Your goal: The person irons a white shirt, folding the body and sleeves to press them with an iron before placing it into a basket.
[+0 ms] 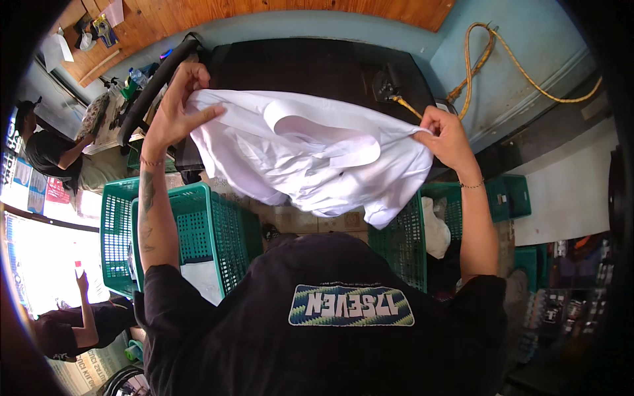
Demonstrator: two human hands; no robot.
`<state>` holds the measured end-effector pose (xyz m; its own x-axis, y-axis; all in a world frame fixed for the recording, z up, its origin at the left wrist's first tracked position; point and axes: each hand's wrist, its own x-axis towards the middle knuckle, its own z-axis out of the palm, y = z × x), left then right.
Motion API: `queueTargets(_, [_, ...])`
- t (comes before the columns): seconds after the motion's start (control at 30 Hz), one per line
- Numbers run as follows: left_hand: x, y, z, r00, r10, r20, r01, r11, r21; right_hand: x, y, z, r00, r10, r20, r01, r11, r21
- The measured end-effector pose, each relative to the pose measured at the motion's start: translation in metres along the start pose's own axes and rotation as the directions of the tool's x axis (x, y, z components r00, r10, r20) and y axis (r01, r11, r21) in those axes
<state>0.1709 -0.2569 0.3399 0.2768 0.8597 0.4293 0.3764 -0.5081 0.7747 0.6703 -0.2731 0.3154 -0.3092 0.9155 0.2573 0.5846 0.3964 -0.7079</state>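
Observation:
A white collared shirt (307, 148) is stretched between my hands, held up in front of the dark worktop (307, 64). On the left side, my left hand (185, 101) grips the fabric by its upper corner, with the thumb along the front. Opposite it, my right hand (443, 133) pinches the other upper corner. The collar (327, 136) curves across the middle, and the lower folds hang loose above the tiled floor. The shirt covers the near edge of the worktop.
Green plastic baskets (230, 242) stand to my left; another basket (396, 252) with white cloth (436, 230) is on my right. A black hose (158, 89) runs beside the worktop. Yellow rope (468, 74) hangs by the wall. Two other people (54, 143) are at the left.

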Motion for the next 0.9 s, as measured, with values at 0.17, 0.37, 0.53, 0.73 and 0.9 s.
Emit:
queueTargets(0.17, [-0.014, -0.006, 0.008, 0.911, 0.411, 0.035, -0.369, 0.775, 0.513, 0.005, -0.017, -0.003, 0.970, -0.085, -0.228, 0.065, 0.993, -0.094])
queueTargets(0.37, [-0.037, -0.049, 0.010, 0.915, 0.374, -0.155, -0.245, 0.817, 0.522, 0.018, -0.025, 0.010, 0.972, -0.106, -0.210, 0.115, 0.993, 0.033])
queueTargets(0.53, [-0.048, -0.064, 0.047, 0.865, 0.016, -0.501, -0.011, 1.000, 0.013, 0.019, -0.027, 0.021, 0.980, 0.076, -0.183, -0.028, 0.967, 0.255])
queueTargets(0.73, [-0.044, -0.079, 0.020, 0.934, -0.001, -0.358, 0.149, 0.911, 0.385, 0.024, -0.031, 0.023, 0.999, 0.049, -0.021, -0.048, 0.998, 0.041])
queueTargets(0.9, [-0.047, -0.075, 0.000, 0.908, 0.136, -0.397, 0.072, 0.882, 0.466, 0.027, -0.034, 0.039, 0.992, 0.005, 0.124, 0.034, 0.951, -0.308])
